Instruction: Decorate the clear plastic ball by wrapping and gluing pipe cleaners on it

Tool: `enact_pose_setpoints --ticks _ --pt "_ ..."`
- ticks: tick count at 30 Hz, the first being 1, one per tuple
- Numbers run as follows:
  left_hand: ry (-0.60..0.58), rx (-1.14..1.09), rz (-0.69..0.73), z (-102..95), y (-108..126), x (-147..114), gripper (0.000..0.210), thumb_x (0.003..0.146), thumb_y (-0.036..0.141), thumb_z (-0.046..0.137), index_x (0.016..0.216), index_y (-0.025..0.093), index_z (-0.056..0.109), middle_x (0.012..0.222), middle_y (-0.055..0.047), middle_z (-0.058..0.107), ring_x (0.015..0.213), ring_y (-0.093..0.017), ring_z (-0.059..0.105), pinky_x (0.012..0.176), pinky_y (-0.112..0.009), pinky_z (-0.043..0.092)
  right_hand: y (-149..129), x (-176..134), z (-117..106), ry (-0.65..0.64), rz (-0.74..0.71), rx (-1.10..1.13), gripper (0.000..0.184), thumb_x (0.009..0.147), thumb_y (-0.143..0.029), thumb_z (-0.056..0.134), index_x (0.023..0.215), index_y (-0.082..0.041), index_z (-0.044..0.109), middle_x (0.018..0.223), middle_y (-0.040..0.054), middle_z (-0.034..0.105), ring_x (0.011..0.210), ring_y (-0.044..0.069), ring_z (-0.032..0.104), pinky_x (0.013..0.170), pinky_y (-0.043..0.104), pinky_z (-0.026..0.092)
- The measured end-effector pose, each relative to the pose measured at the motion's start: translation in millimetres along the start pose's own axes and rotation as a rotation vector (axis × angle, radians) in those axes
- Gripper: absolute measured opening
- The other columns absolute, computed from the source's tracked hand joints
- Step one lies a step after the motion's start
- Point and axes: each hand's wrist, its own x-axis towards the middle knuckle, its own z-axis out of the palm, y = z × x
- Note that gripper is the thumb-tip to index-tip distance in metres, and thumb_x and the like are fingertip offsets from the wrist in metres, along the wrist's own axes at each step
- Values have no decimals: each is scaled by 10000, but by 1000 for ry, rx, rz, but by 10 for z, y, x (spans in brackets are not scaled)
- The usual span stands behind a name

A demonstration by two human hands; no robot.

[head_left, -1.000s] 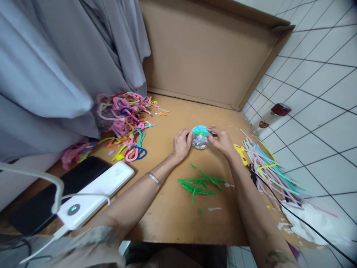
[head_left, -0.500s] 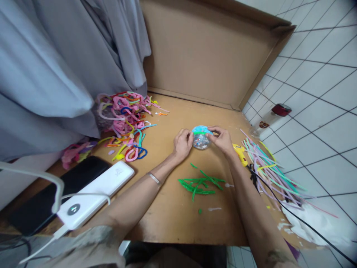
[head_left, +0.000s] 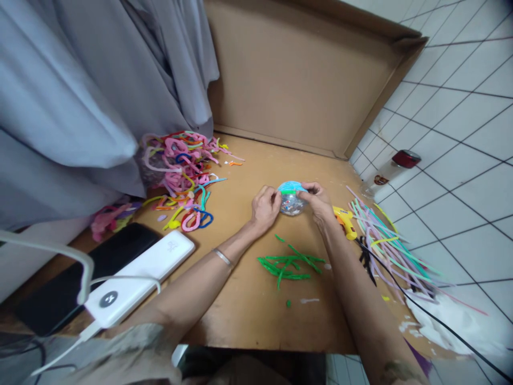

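Between my two hands is a clear ball (head_left: 292,206) with bits of coloured confetti showing through it. Blue fuzzy strips cover its top, and a short green pipe cleaner (head_left: 288,192) lies across it just under the blue. My left hand (head_left: 265,206) grips the ball's left side with curled fingers. From the right, my right hand (head_left: 316,197) pinches it, thumb near the end of the green piece and fingers behind the blue part. Closer to me on the table lie several cut green pipe cleaners (head_left: 286,267).
A yellow glue gun (head_left: 345,222) and a bundle of pastel pipe cleaners (head_left: 393,246) lie to the right, near a clear bottle (head_left: 387,174). Tangled pipe cleaners (head_left: 182,166) pile up at left, behind a white power bank (head_left: 140,278). A cardboard panel (head_left: 288,75) stands at the back.
The whole view has shifted slightly. Both hands keep their hold on the ball, and my right thumb and fingers have moved a little against its right side.
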Motion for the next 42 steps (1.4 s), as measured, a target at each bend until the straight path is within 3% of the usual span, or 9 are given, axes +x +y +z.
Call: enact_pose_setpoints --ticks 5,14,21,27,34,36,39,42 --pt "-13 -2 20 -9 64 -26 207 924 290 513 764 193 603 761 -31 600 688 -140 546 665 -268 420 5 -14 39 59 10 -19 438 384 -314 814 739 -218 577 801 -22 615 794 172 570 785 337 476" --pt "7 -8 24 -3 83 -54 200 923 287 526 770 193 613 756 -24 602 680 -132 551 652 -266 418 5 -79 97 59 -66 -142 456 442 -333 755 814 -231 512 865 -18 583 835 184 557 814 354 468" --pt "-13 -103 -30 -57 134 -27 286 895 429 608 735 192 616 746 -20 600 698 -137 557 674 -270 430 19 -87 108 46 -70 -154 476 461 -343 767 836 -236 494 903 -8 578 878 194 553 844 362 467" --pt "23 -283 -207 -10 72 23 333 789 450 719 628 191 584 677 1 596 665 -134 541 661 -273 429 36 -114 126 34 -82 -124 471 471 -327 795 842 -243 516 929 0 594 931 209 558 894 376 462" --pt "-44 -770 -710 76 -29 63 418 578 480 848 651 173 574 629 21 577 579 -97 507 573 -246 439 59 -137 176 38 -89 -23 435 539 -451 785 840 -239 553 942 14 632 942 203 579 895 357 474" --pt "-35 -816 -748 105 -72 63 447 537 462 875 712 170 586 699 13 603 635 -101 543 624 -252 476 75 -112 176 45 -63 61 402 608 -549 730 791 -234 560 880 18 638 914 203 593 861 348 487" --pt "-1 -846 -742 153 -154 67 519 536 434 889 892 177 611 888 -30 651 808 -134 614 768 -288 520 98 -58 148 52 -21 186 496 678 -719 617 743 -229 577 807 38 656 884 217 619 830 358 503" --pt "-73 -889 -737 169 -204 78 630 568 424 892 1078 185 607 1113 -104 649 1050 -208 627 925 -354 508 114 -20 95 -6 8 238 616 687 -836 528 757 -229 609 785 59 688 884 241 653 830 382 523"
